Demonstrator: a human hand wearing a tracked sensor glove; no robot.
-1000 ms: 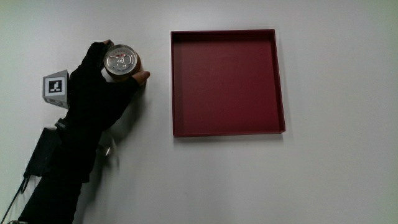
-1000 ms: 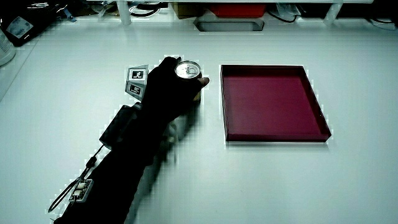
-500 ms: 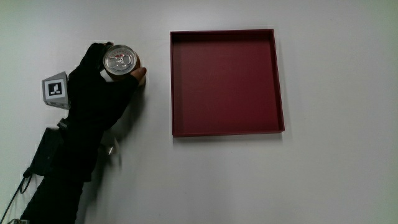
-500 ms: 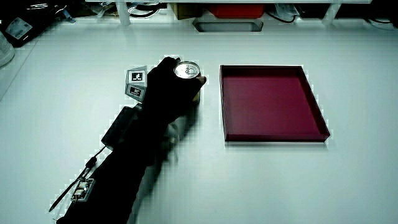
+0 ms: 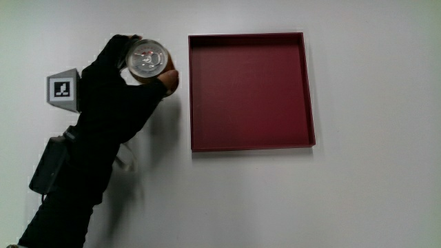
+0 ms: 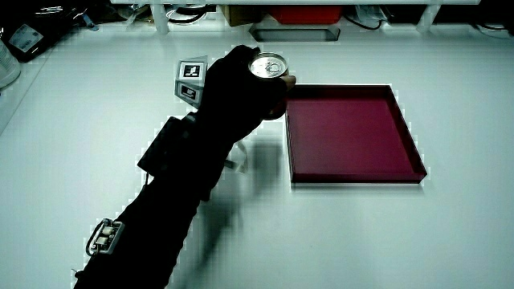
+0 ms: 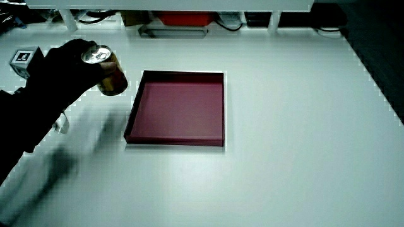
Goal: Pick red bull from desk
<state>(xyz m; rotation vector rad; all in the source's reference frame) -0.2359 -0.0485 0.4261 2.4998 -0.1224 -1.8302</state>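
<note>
The red bull can (image 5: 147, 59) shows its silver top in the main view and in both side views (image 6: 267, 67) (image 7: 107, 68). The gloved hand (image 5: 117, 93) is wrapped around the can's body, shut on it, and holds it upright above the white table (image 5: 372, 193), beside the red tray (image 5: 248, 89). A side view shows the can (image 7: 107, 68) clear of the table surface with its lower part visible below the fingers. The patterned cube (image 5: 63, 91) sits on the back of the hand. The forearm (image 6: 161, 217) reaches in from the person's edge.
A shallow square red tray (image 6: 353, 132) lies on the table beside the held can, with nothing in it. A low partition with shelves and cables (image 6: 289, 12) runs along the table edge farthest from the person.
The hand has risen with the can, which stood on the table one second ago and now hangs above it, a little closer to the red tray.
</note>
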